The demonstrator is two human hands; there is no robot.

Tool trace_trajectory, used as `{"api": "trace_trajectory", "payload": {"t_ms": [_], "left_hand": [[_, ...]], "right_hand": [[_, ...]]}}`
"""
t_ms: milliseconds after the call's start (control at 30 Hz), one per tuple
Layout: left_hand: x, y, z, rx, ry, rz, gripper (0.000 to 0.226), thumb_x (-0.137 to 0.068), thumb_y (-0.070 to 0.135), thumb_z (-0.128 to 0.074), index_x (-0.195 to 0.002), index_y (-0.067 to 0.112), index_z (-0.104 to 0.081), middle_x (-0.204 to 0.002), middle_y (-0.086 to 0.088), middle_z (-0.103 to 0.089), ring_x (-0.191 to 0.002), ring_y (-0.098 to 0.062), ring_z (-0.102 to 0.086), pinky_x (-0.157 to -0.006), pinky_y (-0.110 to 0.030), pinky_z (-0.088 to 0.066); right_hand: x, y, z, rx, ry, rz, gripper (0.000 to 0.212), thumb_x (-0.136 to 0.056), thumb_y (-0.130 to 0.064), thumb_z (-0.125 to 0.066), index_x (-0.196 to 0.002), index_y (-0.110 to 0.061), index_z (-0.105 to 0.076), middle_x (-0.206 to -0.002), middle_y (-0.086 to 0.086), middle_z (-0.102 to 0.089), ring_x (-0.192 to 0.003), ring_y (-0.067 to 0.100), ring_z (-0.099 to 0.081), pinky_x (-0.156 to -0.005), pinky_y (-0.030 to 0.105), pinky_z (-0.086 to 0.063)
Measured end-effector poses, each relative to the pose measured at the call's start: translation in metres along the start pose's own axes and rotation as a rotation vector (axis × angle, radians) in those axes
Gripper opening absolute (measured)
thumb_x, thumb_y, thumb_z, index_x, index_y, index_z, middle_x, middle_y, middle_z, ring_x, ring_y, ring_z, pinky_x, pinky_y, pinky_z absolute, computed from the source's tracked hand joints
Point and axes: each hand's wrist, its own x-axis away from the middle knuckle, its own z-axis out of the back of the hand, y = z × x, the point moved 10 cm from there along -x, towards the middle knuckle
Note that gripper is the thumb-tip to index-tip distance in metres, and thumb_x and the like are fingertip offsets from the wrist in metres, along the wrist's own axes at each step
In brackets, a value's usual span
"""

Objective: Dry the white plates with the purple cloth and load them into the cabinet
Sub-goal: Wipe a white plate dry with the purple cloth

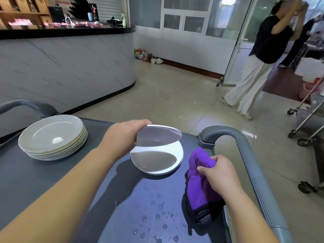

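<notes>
My left hand (122,137) grips the rim of a white plate (160,135) and holds it tilted, lifted off a short stack of white plates (157,163) on the dark cart top (52,181). The purple cloth (199,181) hangs bunched from my right hand (217,171), just right of that short stack. A taller stack of white plates (52,137) sits at the cart's far left. No cabinet is in view.
Water drops (157,218) dot the cart top near me. Grey cart handles (245,155) rise at the right and far left. A marble-fronted counter (61,67) stands ahead on the left. A person (259,58) stands on the tiled floor at right, near metal trolleys (308,123).
</notes>
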Motion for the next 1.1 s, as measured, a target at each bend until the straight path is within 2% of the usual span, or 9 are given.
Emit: {"api": "trace_trajectory", "payload": {"t_ms": [167,333,500,600,733,833,933,1033,1100], "left_hand": [[0.006,-0.02,0.001,0.13,-0.058,0.27,0.048,-0.082,-0.003,-0.048,-0.117,0.028,-0.063,-0.078,-0.002,-0.065,-0.072,-0.029,-0.051,-0.057,-0.034,-0.04],[0.022,-0.038,0.0,0.367,-0.062,0.465,0.038,-0.086,0.004,-0.054,-0.105,0.035,-0.066,-0.093,0.006,-0.07,-0.089,-0.02,-0.059,-0.073,-0.034,-0.047],[0.048,-0.049,-0.002,0.749,0.003,0.667,0.036,-0.079,0.01,-0.059,-0.086,0.043,-0.071,-0.088,0.013,-0.072,-0.086,-0.015,-0.068,-0.078,-0.036,-0.054],[0.056,-0.048,0.001,0.873,0.065,0.7,0.035,-0.071,0.022,-0.058,-0.086,0.051,-0.071,-0.092,0.012,-0.074,-0.09,-0.02,-0.07,-0.088,-0.05,-0.054],[0.061,-0.04,0.0,0.951,0.074,0.68,0.032,-0.073,0.023,-0.059,-0.089,0.047,-0.073,-0.092,0.01,-0.075,-0.089,-0.019,-0.07,-0.085,-0.045,-0.055],[0.067,-0.041,0.0,1.018,0.107,0.704,0.03,-0.076,0.019,-0.061,-0.09,0.041,-0.075,-0.092,0.006,-0.075,-0.084,-0.017,-0.071,-0.077,-0.038,-0.054],[0.07,-0.046,0.001,1.103,0.128,0.741,0.028,-0.079,0.01,-0.064,-0.09,0.033,-0.076,-0.089,-0.001,-0.076,-0.079,-0.022,-0.072,-0.072,-0.038,-0.055],[0.072,-0.053,0.001,1.143,0.128,0.769,0.031,-0.087,-0.002,-0.06,-0.093,0.025,-0.074,-0.085,-0.002,-0.076,-0.073,-0.022,-0.071,-0.067,-0.036,-0.054],[0.071,-0.053,0.002,1.175,0.126,0.777,0.032,-0.089,-0.005,-0.056,-0.094,0.022,-0.072,-0.081,0.001,-0.075,-0.069,-0.017,-0.071,-0.06,-0.03,-0.054]], "right_hand": [[0.003,0.005,-0.005,-0.275,-0.047,-0.083,0.03,-0.074,-0.02,-0.082,-0.073,0.004,-0.063,-0.066,0.017,-0.066,-0.058,0.021,-0.05,-0.055,0.03,-0.035],[-0.003,0.0,-0.009,-0.467,-0.056,-0.088,0.037,-0.087,-0.027,-0.071,-0.078,0.008,-0.064,-0.067,0.008,-0.052,-0.066,0.018,-0.042,-0.058,0.03,-0.029],[-0.01,-0.025,0.007,-0.552,0.014,0.012,0.006,-0.094,-0.015,-0.06,-0.093,-0.016,-0.066,-0.081,-0.005,-0.065,-0.072,0.011,-0.056,-0.061,0.021,-0.041],[-0.008,-0.054,0.018,-0.573,0.057,0.146,0.013,-0.095,-0.013,-0.058,-0.094,-0.024,-0.064,-0.084,-0.012,-0.066,-0.074,0.0,-0.058,-0.062,0.012,-0.043],[0.003,-0.098,0.018,-0.6,0.042,0.325,0.025,-0.094,-0.009,-0.056,-0.089,-0.032,-0.065,-0.081,-0.016,-0.067,-0.068,-0.004,-0.059,-0.063,0.005,-0.044],[0.013,-0.123,-0.016,-0.513,-0.151,0.418,0.027,-0.096,-0.015,-0.056,-0.102,-0.039,-0.064,-0.095,-0.006,-0.061,-0.082,0.004,-0.058,-0.082,0.016,-0.046],[0.018,-0.129,-0.048,-0.304,-0.246,0.48,0.035,-0.096,-0.02,-0.057,-0.13,-0.026,-0.058,-0.096,-0.009,-0.048,-0.083,0.005,-0.052,-0.091,0.024,-0.044],[0.021,-0.135,-0.048,-0.084,-0.027,0.598,0.043,-0.091,-0.021,-0.064,-0.134,-0.025,-0.057,-0.096,-0.011,-0.044,-0.085,0.007,-0.044,-0.085,0.021,-0.04],[0.029,-0.14,-0.042,0.057,0.195,0.634,0.043,-0.088,-0.027,-0.067,-0.13,-0.028,-0.059,-0.103,-0.004,-0.042,-0.095,0.015,-0.038,-0.087,0.03,-0.04]]}}
